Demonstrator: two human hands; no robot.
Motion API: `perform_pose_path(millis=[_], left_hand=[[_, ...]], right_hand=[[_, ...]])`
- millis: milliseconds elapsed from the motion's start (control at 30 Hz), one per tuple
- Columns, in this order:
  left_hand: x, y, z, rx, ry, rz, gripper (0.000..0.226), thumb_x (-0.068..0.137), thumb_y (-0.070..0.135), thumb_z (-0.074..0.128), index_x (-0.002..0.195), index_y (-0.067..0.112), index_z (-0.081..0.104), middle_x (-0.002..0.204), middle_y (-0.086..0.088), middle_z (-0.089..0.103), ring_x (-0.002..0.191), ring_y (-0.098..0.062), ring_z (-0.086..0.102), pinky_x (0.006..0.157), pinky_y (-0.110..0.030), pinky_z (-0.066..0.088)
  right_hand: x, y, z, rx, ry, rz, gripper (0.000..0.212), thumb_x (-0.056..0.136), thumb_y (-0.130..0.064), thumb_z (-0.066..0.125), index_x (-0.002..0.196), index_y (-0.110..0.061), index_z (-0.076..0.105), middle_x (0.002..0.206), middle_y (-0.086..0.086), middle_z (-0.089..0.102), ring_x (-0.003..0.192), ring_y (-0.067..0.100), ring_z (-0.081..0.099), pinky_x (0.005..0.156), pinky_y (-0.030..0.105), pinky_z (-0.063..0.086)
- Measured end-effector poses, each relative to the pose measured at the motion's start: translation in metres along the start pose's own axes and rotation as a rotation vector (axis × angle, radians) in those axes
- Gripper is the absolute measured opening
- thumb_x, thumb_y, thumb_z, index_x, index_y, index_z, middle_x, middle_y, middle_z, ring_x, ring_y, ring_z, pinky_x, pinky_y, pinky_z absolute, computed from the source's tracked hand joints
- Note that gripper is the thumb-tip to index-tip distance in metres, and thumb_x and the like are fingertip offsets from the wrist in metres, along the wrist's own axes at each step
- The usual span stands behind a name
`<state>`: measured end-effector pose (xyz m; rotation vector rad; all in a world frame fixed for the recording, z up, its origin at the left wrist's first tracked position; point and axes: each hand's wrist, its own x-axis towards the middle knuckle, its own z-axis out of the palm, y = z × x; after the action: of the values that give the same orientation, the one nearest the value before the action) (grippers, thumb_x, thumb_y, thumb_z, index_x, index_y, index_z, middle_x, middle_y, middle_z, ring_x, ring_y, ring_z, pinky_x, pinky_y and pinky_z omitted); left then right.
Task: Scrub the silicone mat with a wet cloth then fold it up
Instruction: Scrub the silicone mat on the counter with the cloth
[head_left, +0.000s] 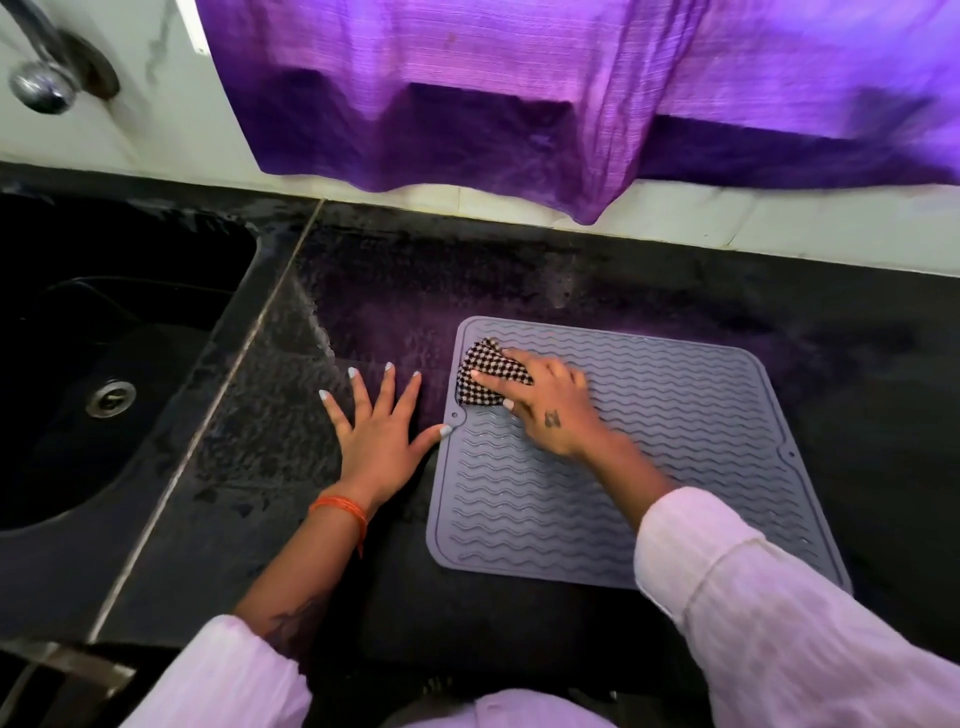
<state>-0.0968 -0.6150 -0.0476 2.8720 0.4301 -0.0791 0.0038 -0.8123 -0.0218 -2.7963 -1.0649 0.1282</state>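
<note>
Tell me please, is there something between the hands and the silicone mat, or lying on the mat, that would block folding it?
Only the checked cloth lies on the silicone mat, under the right hand near the far left corner. The left hand lies flat on the counter, its thumb at the mat's left edge. Nothing else visible is in the way.

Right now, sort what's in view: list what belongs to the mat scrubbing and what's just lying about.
Job:
silicone mat
checked cloth
right hand, pressing the cloth
left hand, flat on the counter, thumb at the mat's edge

Lying about:
sink
tap
purple curtain
</note>
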Motion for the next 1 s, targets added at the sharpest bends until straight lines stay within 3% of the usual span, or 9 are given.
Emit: perform_pose_path(millis=[167, 333, 500, 633, 833, 1000], left_hand=[[0.0, 0.001, -0.003, 0.015, -0.01, 0.002, 0.078, 0.087, 0.068, 0.029, 0.151, 0.031, 0.005, 0.16, -0.002, -0.007, 0.14, -0.035, -0.026, 0.097, -0.056, -0.031], [-0.001, 0.0, -0.002, 0.02, -0.011, 0.001, 0.075, 0.089, 0.066, 0.03, 0.151, 0.031, 0.007, 0.16, -0.003, -0.006, 0.14, -0.036, -0.026, 0.097, -0.056, -0.031], [-0.001, 0.001, -0.005, 0.012, -0.019, 0.004, 0.075, 0.089, 0.066, 0.031, 0.151, 0.03, 0.009, 0.16, -0.004, -0.005, 0.14, -0.036, -0.026, 0.1, -0.058, -0.028], [-0.004, 0.003, -0.004, -0.001, -0.029, -0.009, 0.073, 0.09, 0.065, 0.031, 0.151, 0.03, 0.011, 0.16, -0.004, -0.003, 0.141, -0.036, -0.025, 0.101, -0.059, -0.027], [-0.003, 0.002, -0.007, 0.012, -0.024, -0.005, 0.075, 0.089, 0.066, 0.03, 0.151, 0.03, 0.011, 0.16, -0.005, -0.004, 0.141, -0.037, -0.024, 0.101, -0.06, -0.026], [-0.003, 0.004, -0.005, 0.009, -0.024, -0.02, 0.073, 0.09, 0.066, 0.03, 0.151, 0.03, 0.012, 0.16, -0.005, -0.004, 0.141, -0.037, -0.024, 0.101, -0.06, -0.026]], right_hand=[[0.011, 0.0, -0.022, 0.124, -0.068, 0.009, 0.045, 0.097, -0.027, 0.045, 0.127, -0.06, 0.04, 0.148, -0.009, 0.033, 0.124, 0.026, 0.035, 0.101, 0.045, 0.026], [-0.036, -0.019, 0.009, -0.028, 0.06, -0.006, 0.063, 0.094, -0.016, 0.044, 0.135, -0.06, 0.025, 0.153, -0.006, 0.022, 0.125, 0.024, 0.028, 0.097, 0.044, 0.023], [-0.021, -0.01, -0.011, 0.169, -0.093, 0.023, 0.053, 0.097, -0.018, 0.044, 0.131, -0.058, 0.036, 0.151, -0.01, 0.026, 0.127, 0.024, 0.029, 0.102, 0.044, 0.02], [-0.059, -0.015, 0.01, -0.041, 0.087, 0.09, 0.057, 0.095, -0.023, 0.044, 0.137, -0.057, 0.025, 0.153, -0.006, 0.021, 0.126, 0.023, 0.028, 0.098, 0.043, 0.02], [-0.049, -0.014, -0.003, 0.025, 0.005, 0.079, 0.05, 0.098, -0.028, 0.042, 0.133, -0.06, 0.029, 0.151, -0.007, 0.025, 0.126, 0.024, 0.029, 0.097, 0.044, 0.021], [-0.08, -0.041, 0.02, -0.084, 0.091, 0.064, 0.07, 0.09, -0.018, 0.05, 0.138, -0.058, 0.018, 0.154, -0.004, 0.018, 0.125, 0.026, 0.026, 0.095, 0.045, 0.022]])
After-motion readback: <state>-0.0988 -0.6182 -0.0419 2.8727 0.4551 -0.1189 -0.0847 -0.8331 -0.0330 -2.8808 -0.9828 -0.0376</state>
